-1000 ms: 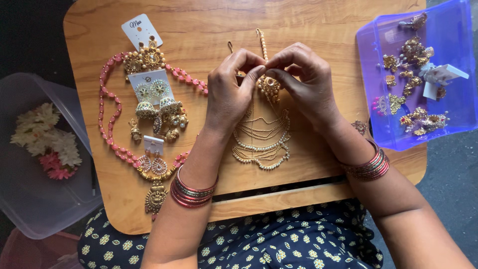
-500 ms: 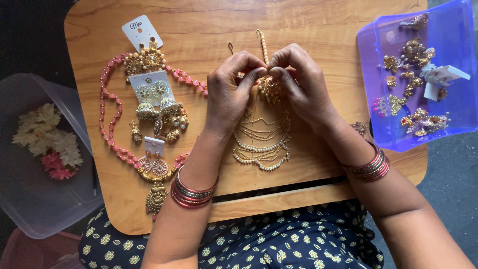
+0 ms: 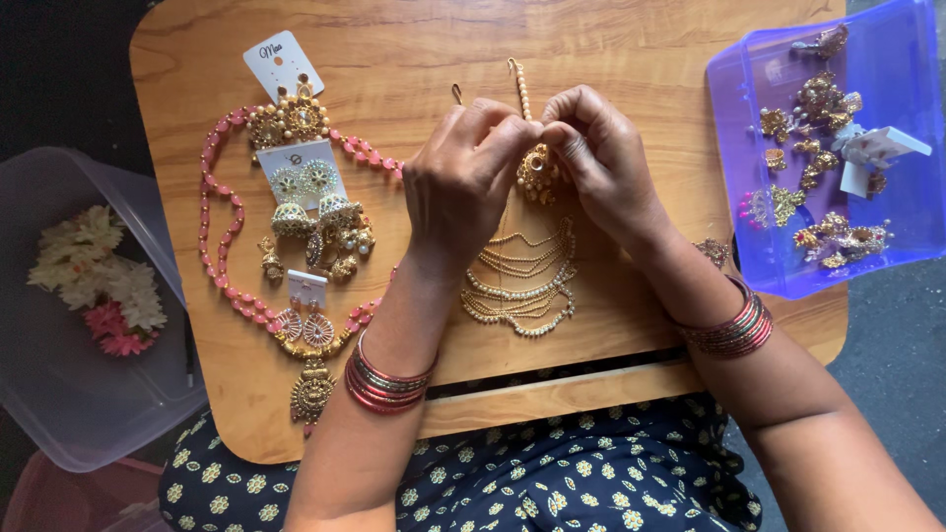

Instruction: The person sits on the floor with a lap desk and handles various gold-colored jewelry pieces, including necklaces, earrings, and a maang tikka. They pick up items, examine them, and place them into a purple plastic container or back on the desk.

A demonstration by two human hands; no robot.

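Note:
Both hands meet over the middle of a wooden lap table (image 3: 631, 59). My left hand (image 3: 463, 182) and my right hand (image 3: 606, 163) pinch the top of a gold and pearl head ornament (image 3: 537, 172) with their fingertips touching. Its round gold pendant hangs between the thumbs. Several draped pearl and gold strands (image 3: 519, 281) of the same piece lie on the wood below the hands. A thin pearl chain with a hook (image 3: 516, 84) runs up from the fingers. Red and gold bangles sit on both wrists.
A pink bead necklace with gold pendants (image 3: 212, 232) lies at the left, with carded earrings (image 3: 305, 197) inside its loop. A purple tray (image 3: 749, 256) of gold jewellery rests at the right edge. A clear box with cloth flowers (image 3: 94, 276) stands to the left.
My left hand has rolled over to the right so its fingers cover more of the ornament. The pendant has shifted slightly up between the thumbs. The draped strands stay where they were.

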